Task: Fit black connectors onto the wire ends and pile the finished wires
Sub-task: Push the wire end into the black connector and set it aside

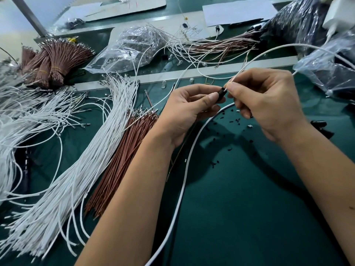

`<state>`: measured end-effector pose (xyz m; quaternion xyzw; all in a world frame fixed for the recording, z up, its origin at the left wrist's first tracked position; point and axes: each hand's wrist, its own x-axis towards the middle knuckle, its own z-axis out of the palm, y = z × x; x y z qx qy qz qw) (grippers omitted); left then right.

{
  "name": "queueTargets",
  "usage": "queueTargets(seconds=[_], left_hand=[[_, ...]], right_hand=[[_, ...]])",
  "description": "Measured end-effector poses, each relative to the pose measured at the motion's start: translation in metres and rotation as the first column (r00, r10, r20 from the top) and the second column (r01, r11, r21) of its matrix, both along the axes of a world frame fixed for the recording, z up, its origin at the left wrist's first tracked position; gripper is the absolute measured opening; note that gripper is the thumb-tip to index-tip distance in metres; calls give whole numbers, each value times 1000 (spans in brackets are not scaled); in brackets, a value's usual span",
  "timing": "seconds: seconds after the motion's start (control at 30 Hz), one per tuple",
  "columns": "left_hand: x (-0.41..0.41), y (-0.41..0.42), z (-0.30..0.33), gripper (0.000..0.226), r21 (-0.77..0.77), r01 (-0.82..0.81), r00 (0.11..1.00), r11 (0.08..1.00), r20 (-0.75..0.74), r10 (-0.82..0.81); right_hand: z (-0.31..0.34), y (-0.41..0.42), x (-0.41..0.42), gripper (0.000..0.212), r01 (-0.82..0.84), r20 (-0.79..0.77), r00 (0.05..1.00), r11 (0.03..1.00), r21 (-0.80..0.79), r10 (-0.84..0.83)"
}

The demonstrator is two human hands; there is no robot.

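Observation:
My left hand (189,108) pinches a small black connector (221,94) between thumb and fingers above the green mat. My right hand (267,98) pinches the end of a thin white wire (237,74) right at the connector's opening; the wire rises up and away to the back. A loose bundle of white wires (92,150) lies at the left, with brown wires (123,160) beside it. A pile of wires fitted with black connectors (221,45) lies at the back centre right.
Tied brown wire bundles (55,60) stand at the back left. Clear plastic bags (134,45) and dark bags (299,22) lie at the back. A thick white cable (184,177) curves across the mat. Small black bits (236,120) are scattered under my hands.

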<state>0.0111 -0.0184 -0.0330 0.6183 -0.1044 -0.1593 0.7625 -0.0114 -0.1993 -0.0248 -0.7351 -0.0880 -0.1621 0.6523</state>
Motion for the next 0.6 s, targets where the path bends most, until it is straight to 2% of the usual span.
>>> queueTargets(seconds=[0.2, 0.43, 0.6], left_hand=[[-2, -2, 3, 10, -57, -26, 999, 998, -47, 23], [-3, -6, 3, 8, 5, -68, 994, 998, -88, 68], [-4, -6, 4, 8, 1, -75, 993, 997, -90, 75]], right_hand=[[0, 1, -1, 10, -7, -74, 997, 988, 157, 18], [-3, 3, 1, 13, 18, -214, 976, 972, 236, 34], [0, 0, 1, 17, 5, -232, 970, 943, 331, 76]])
